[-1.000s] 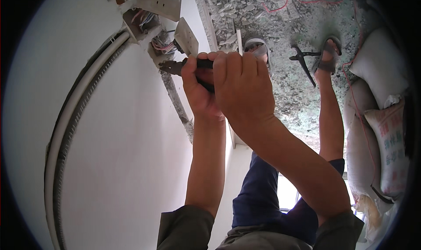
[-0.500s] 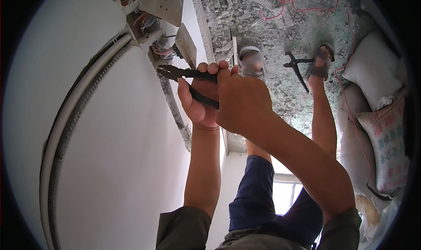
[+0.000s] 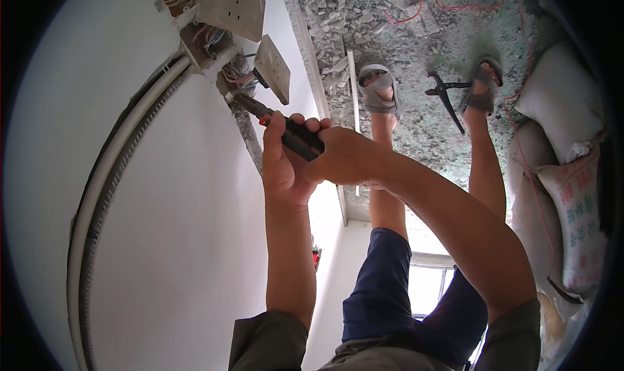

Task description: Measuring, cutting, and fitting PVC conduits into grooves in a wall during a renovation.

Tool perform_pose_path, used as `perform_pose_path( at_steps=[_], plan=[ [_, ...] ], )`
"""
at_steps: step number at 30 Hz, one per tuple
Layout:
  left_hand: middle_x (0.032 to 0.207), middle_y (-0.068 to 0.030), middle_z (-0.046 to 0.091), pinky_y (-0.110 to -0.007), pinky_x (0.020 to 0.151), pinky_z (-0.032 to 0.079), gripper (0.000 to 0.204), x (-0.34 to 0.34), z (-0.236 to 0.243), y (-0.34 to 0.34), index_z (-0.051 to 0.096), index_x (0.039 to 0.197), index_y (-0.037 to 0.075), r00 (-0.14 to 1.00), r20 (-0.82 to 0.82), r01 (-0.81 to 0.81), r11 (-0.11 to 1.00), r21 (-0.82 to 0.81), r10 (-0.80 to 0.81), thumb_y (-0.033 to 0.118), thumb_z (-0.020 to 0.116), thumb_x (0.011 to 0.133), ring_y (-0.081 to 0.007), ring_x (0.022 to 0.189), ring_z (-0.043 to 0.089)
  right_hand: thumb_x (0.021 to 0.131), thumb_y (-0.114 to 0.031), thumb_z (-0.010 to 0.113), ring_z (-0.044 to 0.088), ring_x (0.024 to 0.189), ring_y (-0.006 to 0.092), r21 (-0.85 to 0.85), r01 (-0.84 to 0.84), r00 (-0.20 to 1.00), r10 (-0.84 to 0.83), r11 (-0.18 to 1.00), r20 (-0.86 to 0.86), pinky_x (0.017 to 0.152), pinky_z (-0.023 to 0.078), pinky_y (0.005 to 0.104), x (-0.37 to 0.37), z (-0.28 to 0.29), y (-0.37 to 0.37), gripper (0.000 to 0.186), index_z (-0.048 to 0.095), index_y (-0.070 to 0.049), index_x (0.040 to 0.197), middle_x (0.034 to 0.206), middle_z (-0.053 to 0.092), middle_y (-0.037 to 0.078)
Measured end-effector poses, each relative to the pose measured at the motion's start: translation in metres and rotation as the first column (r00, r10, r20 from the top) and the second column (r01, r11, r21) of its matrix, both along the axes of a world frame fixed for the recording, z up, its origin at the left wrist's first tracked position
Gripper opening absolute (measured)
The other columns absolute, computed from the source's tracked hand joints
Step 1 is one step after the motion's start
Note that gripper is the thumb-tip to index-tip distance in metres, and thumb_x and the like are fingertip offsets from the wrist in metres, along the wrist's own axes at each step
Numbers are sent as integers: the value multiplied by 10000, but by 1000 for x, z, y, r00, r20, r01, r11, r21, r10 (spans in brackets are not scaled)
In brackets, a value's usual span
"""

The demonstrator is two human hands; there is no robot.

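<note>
Both hands are on black pliers, whose jaws point up and left to a pale fitting at the lower wall opening with wires; whether they touch is unclear. My left hand cradles the tool from beneath, fingertips curled over it; a small red piece shows near the thumb. My right hand grips the handle end. Above, two square plates hang tilted beside open boxes with bundled wires.
A chased channel holds curved conduits on the wall. Rubble, a white pipe, red wire and black pincers lie on the floor near my sandalled feet. Stacked sacks line the right.
Since half a second ago the pliers have tilted more steeply toward the lower wall opening and their handles appear closer together. My right hand has moved lower than a second ago.
</note>
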State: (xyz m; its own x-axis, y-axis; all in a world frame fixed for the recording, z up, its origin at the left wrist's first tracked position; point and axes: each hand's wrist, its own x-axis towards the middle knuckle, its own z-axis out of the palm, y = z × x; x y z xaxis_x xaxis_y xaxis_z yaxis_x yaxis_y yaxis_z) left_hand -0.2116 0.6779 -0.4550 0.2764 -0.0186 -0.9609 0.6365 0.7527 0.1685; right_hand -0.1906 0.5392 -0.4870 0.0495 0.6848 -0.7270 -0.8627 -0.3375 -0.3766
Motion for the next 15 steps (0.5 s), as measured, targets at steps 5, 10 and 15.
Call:
perform_pose_path(
  at_steps=[5, 10, 15],
  plan=[
    [1243, -179, 596, -448, 1029, 399, 363, 1, -8, 2, 550, 1213, -4, 980, 161, 112, 993, 31, -116, 225, 500, 935, -272, 1228, 501, 762, -166, 594, 633, 875, 306, -418, 18, 759, 260, 908, 597, 716, 500, 424, 5, 24, -6, 346, 520, 39, 1031, 912, 596, 200],
    [1412, -231, 449, -440, 1135, 278, 457, 4, -5, -11, 476, 1302, -54, 975, 219, 30, 999, -14, -26, 226, 370, 957, -303, 1351, 385, 765, -249, 625, 570, 886, 234, -587, -26, 571, 494, 809, 656, 733, 451, 355, 10, 36, -1, 408, 533, 21, 1057, 939, 559, 123],
    [1434, -239, 419, -440, 1136, 278, 479, -6, -6, 4, 461, 1324, -47, 969, 198, 139, 989, 57, -148, 234, 364, 949, -306, 1375, 351, 791, -309, 632, 530, 911, 207, -619, -21, 570, 518, 785, 638, 772, 402, 336, 3, 41, 10, 446, 542, 12, 1087, 952, 540, 88]
  ],
)
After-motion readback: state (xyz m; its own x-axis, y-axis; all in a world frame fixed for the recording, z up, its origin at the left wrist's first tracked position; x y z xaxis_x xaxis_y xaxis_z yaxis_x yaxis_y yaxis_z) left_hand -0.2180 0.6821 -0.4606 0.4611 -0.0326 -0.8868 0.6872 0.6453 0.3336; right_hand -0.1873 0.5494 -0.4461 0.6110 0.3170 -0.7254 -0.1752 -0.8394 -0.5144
